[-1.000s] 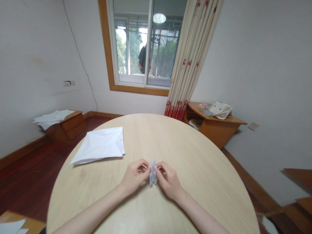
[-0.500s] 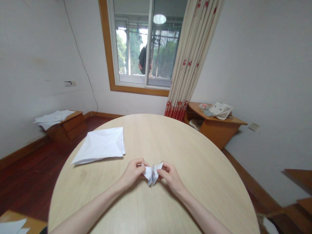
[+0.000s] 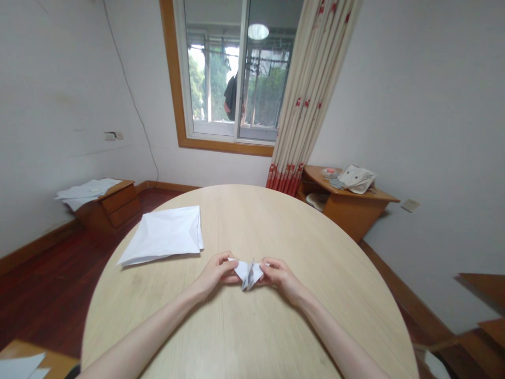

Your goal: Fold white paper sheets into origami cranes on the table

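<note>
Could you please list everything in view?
table: 1, pale wood, centre
folded paper: 1, white, near centre
larger paper: count unclear, white, table's left
window: 1, white-framed, back centre
curtain: 1, cream and red, beside window
cable: 1, grey, left of window
drawer cabinet: 1, brown, back left
papers: count unclear, white, atop drawer cabinet
corner desk: 1, brown, back right
cloth-like bundle: 1, off-white, atop corner desk
floor: 1, dark red, left
left hand: 1, bare, pinching folded paper
right hand: 1, bare, pinching folded paper
</note>
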Available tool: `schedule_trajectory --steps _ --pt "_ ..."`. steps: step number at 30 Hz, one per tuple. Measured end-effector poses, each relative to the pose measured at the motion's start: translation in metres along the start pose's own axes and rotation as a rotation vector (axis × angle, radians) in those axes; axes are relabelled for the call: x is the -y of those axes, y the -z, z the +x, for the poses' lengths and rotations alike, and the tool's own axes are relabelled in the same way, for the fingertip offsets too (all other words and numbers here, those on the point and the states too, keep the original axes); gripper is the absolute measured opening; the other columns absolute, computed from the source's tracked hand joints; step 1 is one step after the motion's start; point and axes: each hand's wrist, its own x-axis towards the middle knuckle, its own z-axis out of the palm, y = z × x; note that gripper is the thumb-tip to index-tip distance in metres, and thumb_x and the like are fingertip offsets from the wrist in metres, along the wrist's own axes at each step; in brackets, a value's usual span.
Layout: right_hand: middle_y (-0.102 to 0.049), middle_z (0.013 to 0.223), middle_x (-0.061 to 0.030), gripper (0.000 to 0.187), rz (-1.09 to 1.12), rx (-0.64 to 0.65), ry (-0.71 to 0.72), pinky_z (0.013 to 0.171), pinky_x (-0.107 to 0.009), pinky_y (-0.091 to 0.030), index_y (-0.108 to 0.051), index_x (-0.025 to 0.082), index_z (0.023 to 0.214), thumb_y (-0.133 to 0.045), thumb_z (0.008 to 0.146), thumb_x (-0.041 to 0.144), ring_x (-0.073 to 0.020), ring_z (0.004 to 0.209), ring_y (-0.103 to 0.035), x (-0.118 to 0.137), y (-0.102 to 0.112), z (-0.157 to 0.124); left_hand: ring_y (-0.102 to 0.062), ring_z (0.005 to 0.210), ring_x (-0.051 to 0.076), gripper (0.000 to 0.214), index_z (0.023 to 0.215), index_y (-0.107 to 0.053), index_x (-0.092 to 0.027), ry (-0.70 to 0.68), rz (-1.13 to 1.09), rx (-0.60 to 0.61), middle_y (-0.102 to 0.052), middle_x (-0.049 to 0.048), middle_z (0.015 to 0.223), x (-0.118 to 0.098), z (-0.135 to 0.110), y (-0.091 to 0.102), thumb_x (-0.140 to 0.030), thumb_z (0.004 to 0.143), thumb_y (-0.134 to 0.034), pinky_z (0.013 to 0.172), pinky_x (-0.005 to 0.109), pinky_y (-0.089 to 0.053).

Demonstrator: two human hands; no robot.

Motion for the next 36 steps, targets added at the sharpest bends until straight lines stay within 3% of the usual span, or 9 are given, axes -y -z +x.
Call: schedule_trajectory --steps 3,5,10,13,19,23,36 --pt "-0.059 0.073 -0.0014 0.036 -0.111 -0.130 0.088 0.060 -0.027 -0.050 -0.062 0.017 0.069 -0.070 0.068 0.052 -0.0140 0.064 -0.057 -0.001 0.003 0.003 -0.057 0.068 0.013 0.041 0.065 -0.050 -0.016 0.023 -0.060 -0.008 -0.053 -0.0023 0.066 0.003 0.002 0.002 -0.047 0.061 -0.075 0.073 0.033 -0.053" --pt "-0.057 0.082 -0.0030 0.036 -0.243 -0.216 0.201 0.053 -0.024 -0.047 -0.063 0.017 0.069 -0.068 0.070 0.053 -0.0142 0.067 -0.056 -0.004 0.006 0.006 -0.059 0.069 0.014 0.041 0.068 -0.054 -0.014 0.013 -0.035 -0.020 -0.054 -0.0009 0.068 0.006 0.005 0.004 -0.049 0.061 -0.075 0.074 0.033 -0.054" --pt "-0.052 0.077 -0.0020 0.035 -0.416 -0.361 0.375 0.058 -0.026 -0.045 -0.060 0.018 0.062 -0.065 0.072 0.051 -0.0158 0.070 -0.052 -0.017 0.015 0.016 -0.057 0.057 0.012 0.037 0.071 -0.062 -0.011 -0.168 0.246 -0.104 -0.060 0.0068 0.087 0.015 0.014 0.013 -0.048 0.070 -0.065 0.051 0.026 -0.051" --pt "-0.054 0.076 -0.0021 0.034 -0.397 -0.424 0.398 0.062 -0.028 -0.043 -0.059 0.018 0.063 -0.063 0.072 0.051 -0.0169 0.070 -0.052 -0.024 0.019 0.019 -0.054 0.050 0.009 0.033 0.072 -0.063 -0.012 -0.254 0.441 -0.172 -0.061 0.0084 0.097 0.017 0.017 0.019 -0.044 0.077 -0.056 0.050 0.025 -0.047" --pt "-0.056 0.074 -0.0017 0.031 -0.387 -0.532 0.430 0.069 -0.030 -0.042 -0.059 0.019 0.065 -0.061 0.073 0.048 -0.0186 0.073 -0.053 -0.030 0.023 0.021 -0.057 0.083 0.022 0.023 0.068 -0.058 -0.017 -0.423 0.829 -0.276 -0.059 0.0065 0.083 0.019 0.016 0.022 -0.028 0.083 -0.044 0.079 0.037 -0.046" --pt "-0.057 0.078 -0.0028 0.027 -0.385 -0.609 0.447 0.071 -0.031 -0.042 -0.059 0.019 0.066 -0.060 0.074 0.045 -0.0195 0.076 -0.054 -0.033 0.027 0.023 -0.054 0.090 0.024 0.022 0.072 -0.056 -0.017 -0.470 1.044 -0.296 -0.056 0.0081 0.090 0.023 0.014 0.023 -0.022 0.085 -0.039 0.085 0.039 -0.045" --pt "-0.054 0.080 -0.0043 0.026 -0.614 -0.778 0.442 0.074 -0.034 -0.039 -0.059 0.021 0.055 -0.060 0.072 0.040 -0.0214 0.079 -0.052 -0.038 0.047 0.028 -0.053 0.096 0.025 0.024 0.067 -0.057 -0.017 -0.430 1.197 -0.320 -0.056 0.0095 0.095 0.022 0.018 0.033 -0.016 0.084 -0.040 0.088 0.040 -0.043"
